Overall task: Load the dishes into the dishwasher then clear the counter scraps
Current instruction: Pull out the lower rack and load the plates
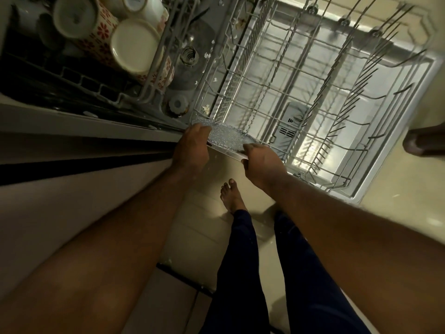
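Observation:
I look straight down at an open dishwasher. Its lower wire rack (301,75) is pulled out over the open door and holds no dishes. Both hands hold a flat textured glass tray (225,138) at the rack's near left corner. My left hand (192,148) grips the tray's left end. Gripping its near right edge is my right hand (262,165). The upper rack (144,92) at top left holds upturned cups, among them a red-flowered mug (79,22) and a cream cup (134,44).
White scraps lie on the dishwasher floor (199,56) around the filter. The countertop edge (72,131) runs along the left. My bare foot (232,196) and dark-trousered legs stand on the pale floor. Another person's foot (423,141) shows at the right edge.

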